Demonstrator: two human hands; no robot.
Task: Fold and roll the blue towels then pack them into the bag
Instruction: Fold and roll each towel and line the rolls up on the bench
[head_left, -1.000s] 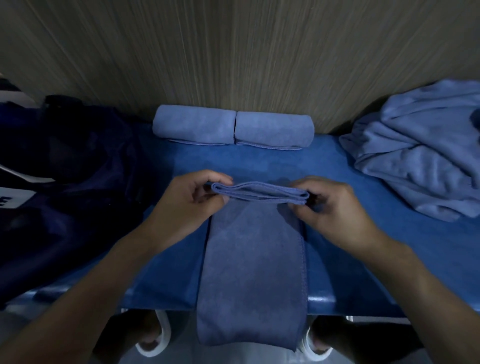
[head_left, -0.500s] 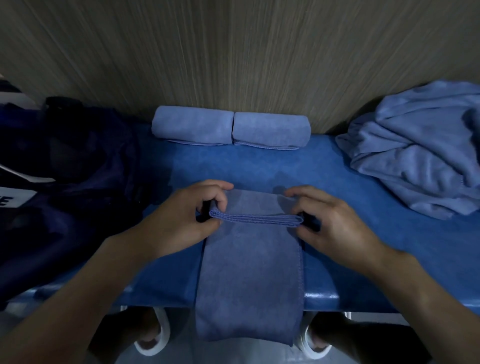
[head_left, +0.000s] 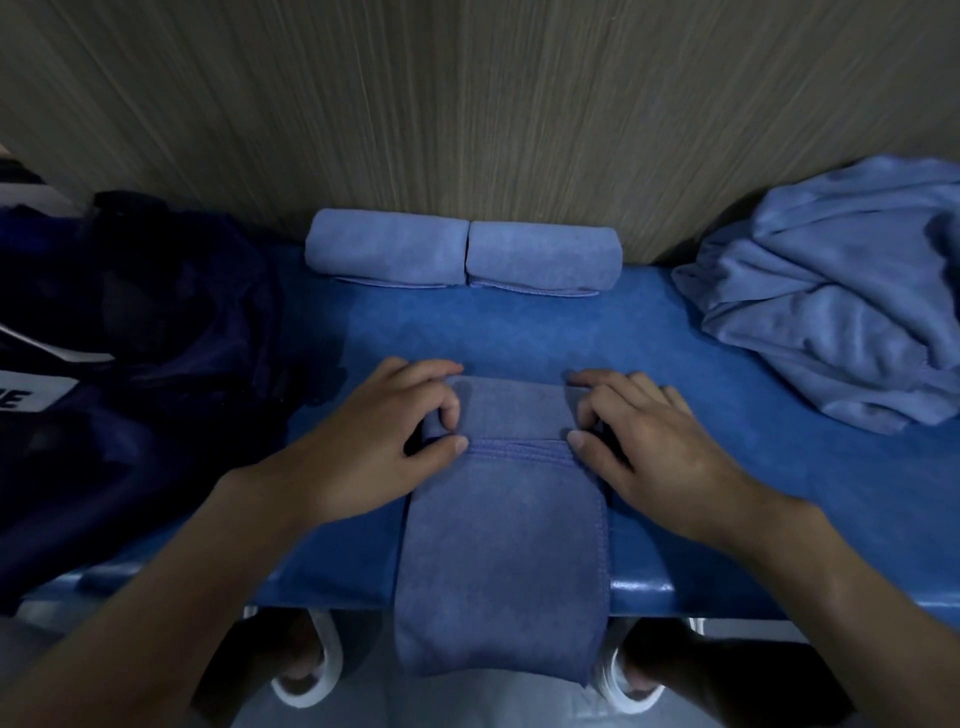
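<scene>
Towel lies as a folded strip mid-bench, near end hanging off the edge. Left hand and right hand, fingers curled, pinch the sides of its rolled far end. I judge it soft, light, limp: hold both sides, roll evenly.

bench: blue | wall: wood-grain, behind bench | white slippers: floor, below bench edge

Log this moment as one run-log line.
step: rolling folded towel | left hand: grips its left end | right hand: grips right end | done: two rolled towels | pending: towel pile
</scene>
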